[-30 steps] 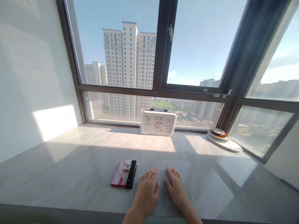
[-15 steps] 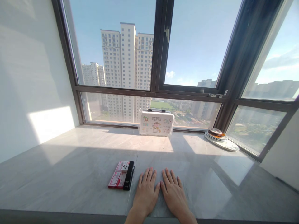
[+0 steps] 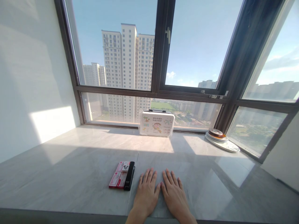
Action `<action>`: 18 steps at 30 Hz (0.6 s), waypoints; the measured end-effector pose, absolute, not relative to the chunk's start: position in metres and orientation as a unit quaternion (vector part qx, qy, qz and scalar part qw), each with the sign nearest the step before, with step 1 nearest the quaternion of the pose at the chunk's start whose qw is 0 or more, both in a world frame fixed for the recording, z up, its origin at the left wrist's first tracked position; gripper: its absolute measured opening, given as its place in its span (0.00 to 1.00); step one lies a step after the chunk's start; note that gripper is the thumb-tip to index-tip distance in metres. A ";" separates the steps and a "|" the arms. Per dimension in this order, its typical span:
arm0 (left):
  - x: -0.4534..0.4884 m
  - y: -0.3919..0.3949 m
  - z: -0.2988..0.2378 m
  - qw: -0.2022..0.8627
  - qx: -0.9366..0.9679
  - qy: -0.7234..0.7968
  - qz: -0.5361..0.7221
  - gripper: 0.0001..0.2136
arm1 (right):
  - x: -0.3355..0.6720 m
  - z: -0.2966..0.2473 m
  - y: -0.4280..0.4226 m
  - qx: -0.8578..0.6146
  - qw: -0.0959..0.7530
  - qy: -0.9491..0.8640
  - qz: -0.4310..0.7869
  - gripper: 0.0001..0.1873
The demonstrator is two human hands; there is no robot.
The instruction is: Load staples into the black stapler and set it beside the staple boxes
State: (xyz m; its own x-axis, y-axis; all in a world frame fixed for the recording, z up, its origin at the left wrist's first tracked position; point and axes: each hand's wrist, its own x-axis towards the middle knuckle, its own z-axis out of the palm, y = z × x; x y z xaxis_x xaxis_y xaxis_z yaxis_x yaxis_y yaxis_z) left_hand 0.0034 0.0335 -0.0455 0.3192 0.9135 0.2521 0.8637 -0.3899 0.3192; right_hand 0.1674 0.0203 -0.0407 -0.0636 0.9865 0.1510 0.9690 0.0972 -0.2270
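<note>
My left hand [image 3: 147, 193] lies flat, palm down, on the grey marble-patterned sill [image 3: 70, 180], fingers pointing toward the window. Beside it, my right hand [image 3: 174, 196] rests the same way, its thumb close to the left thumb. Both hands are open and hold nothing. Just left of my left hand is a black stapler [image 3: 129, 176], apart from the fingers. Against the stapler's left side lie several small red-and-white boxes [image 3: 116, 175], the top right one with a stapler-like print.
A white case with cartoon prints and a dark handle [image 3: 157, 124] stands upright against the window. In the right corner sits a stack of plates [image 3: 218, 138] with a brown dish on top. Dark window frames [image 3: 112, 90] edge the sill, and a white wall [image 3: 35, 77] bounds the left.
</note>
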 end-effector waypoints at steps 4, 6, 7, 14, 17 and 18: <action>0.003 0.034 -0.046 0.064 0.809 0.549 0.201 0.27 | 0.167 -0.041 0.020 -0.672 0.132 -0.728 0.033 0.31; 0.003 0.034 -0.047 0.065 0.807 0.549 0.206 0.27 | 0.167 -0.041 0.020 -0.673 0.130 -0.727 0.034 0.31; 0.003 0.034 -0.047 0.066 0.806 0.550 0.209 0.27 | 0.167 -0.041 0.019 -0.673 0.129 -0.727 0.033 0.31; 0.003 0.034 -0.046 0.062 0.810 0.547 0.204 0.27 | 0.167 -0.042 0.019 -0.674 0.131 -0.726 0.029 0.31; 0.003 0.033 -0.046 0.061 0.809 0.547 0.204 0.27 | 0.167 -0.042 0.019 -0.675 0.131 -0.725 0.029 0.31; 0.003 0.033 -0.045 0.061 0.809 0.548 0.206 0.27 | 0.167 -0.042 0.020 -0.675 0.132 -0.725 0.028 0.31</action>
